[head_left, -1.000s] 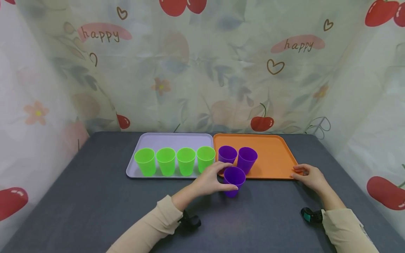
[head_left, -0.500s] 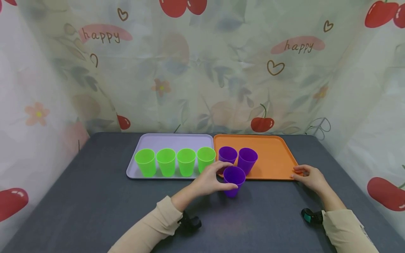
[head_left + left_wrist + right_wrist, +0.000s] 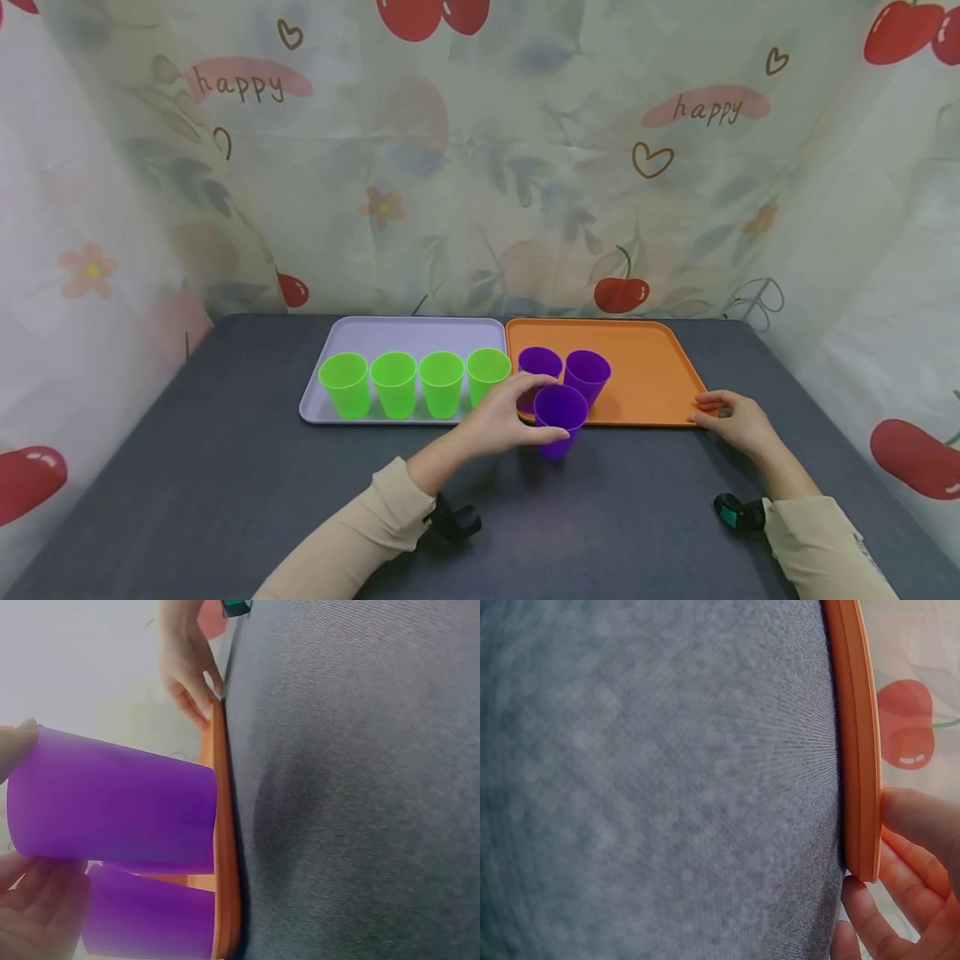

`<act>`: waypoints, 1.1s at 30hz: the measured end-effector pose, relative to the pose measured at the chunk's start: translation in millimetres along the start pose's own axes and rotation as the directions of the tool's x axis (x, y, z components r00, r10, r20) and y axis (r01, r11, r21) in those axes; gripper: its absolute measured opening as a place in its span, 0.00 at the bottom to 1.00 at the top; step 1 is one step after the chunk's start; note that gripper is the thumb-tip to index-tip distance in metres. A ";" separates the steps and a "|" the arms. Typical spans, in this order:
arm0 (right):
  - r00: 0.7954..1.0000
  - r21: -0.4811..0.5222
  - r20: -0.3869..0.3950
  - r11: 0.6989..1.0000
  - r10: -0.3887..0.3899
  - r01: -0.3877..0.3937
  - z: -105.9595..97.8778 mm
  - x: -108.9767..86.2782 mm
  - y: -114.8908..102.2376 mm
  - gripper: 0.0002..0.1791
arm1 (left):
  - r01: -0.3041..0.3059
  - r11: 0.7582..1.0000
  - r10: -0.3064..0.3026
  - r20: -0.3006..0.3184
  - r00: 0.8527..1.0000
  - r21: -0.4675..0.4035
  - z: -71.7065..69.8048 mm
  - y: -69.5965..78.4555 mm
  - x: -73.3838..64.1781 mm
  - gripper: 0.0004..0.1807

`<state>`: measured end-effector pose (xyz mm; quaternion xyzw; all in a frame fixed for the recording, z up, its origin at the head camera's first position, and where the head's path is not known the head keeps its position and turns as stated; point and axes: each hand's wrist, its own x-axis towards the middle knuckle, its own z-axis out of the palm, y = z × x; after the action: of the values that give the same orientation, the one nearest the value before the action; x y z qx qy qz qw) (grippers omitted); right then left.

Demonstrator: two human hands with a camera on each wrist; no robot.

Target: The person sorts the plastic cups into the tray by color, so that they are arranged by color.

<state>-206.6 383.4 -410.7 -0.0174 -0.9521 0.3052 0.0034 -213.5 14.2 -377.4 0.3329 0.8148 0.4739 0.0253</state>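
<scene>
In the head view, my left hand (image 3: 495, 423) grips a purple cup (image 3: 561, 417) by its sides, thumb on the near side. The cup is raised over the front edge of the orange tray (image 3: 648, 367). Two more purple cups stand at that tray's left end: one (image 3: 588, 377) behind the raised cup, the other (image 3: 539, 362) partly hidden by my fingers. The left wrist view shows the gripped cup (image 3: 112, 799) off the table. My right hand (image 3: 738, 423) pinches the orange tray's near right corner, with the thumb against the rim in the right wrist view.
A lilac tray (image 3: 416, 332) lies against the orange tray's left side. Several green cups (image 3: 393, 387) stand in a row along its front. Both trays rest on a dark grey table (image 3: 225, 483), with printed curtains behind and at the sides.
My left hand has lifted the purple cup slightly and carried it forward and a little right, towards the orange tray. The right hand stays at the tray corner.
</scene>
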 end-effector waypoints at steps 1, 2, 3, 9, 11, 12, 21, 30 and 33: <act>1.000 0.000 0.000 1.000 0.000 0.000 0.1 0.0 0.0 0.25 | 0.001 1.000 -0.001 0.000 1.000 0.004 -0.1 1.1 0.6 0.34; 1.000 0.000 -0.001 1.000 -0.002 0.002 0.1 0.0 0.0 0.25 | 0.002 1.000 -0.002 0.001 1.000 0.008 -0.1 2.1 1.5 0.35; 1.000 0.000 -0.003 1.000 -0.003 0.003 0.2 0.0 0.1 0.25 | 0.000 1.000 0.000 0.003 1.000 0.008 -0.1 3.3 2.5 0.35; 1.000 0.003 0.001 1.000 0.003 -0.003 -0.4 -0.6 0.2 0.26 | -0.045 0.997 0.045 0.003 0.999 0.065 1.0 12.9 8.8 0.34; 1.000 0.001 0.002 1.000 0.002 -0.002 -0.6 -0.7 0.1 0.26 | -0.058 0.995 0.058 0.005 0.998 0.083 2.0 16.1 11.3 0.34; 1.000 0.000 0.003 1.000 0.002 -0.002 -0.8 -0.8 0.0 0.26 | -0.062 0.994 0.061 0.008 0.998 0.086 2.6 17.5 12.7 0.34; 1.000 -0.006 0.006 1.000 0.001 -0.001 -1.3 -0.5 -1.3 0.25 | -0.077 0.996 0.074 0.059 0.995 0.052 8.4 33.4 27.9 0.35; 1.000 -0.004 0.002 1.000 0.005 -0.005 -1.3 0.0 -1.7 0.26 | -0.106 0.986 0.092 0.104 0.990 0.132 15.5 44.3 44.2 0.35; 1.000 -0.004 0.001 1.000 0.004 -0.004 -1.4 0.2 -1.8 0.26 | -0.114 0.981 0.097 0.112 0.989 0.158 17.8 47.2 51.0 0.35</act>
<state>-206.8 382.7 -408.5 -0.0189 -0.9527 0.3033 0.0022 -222.3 72.1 -335.9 0.4006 0.8300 0.3878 0.0150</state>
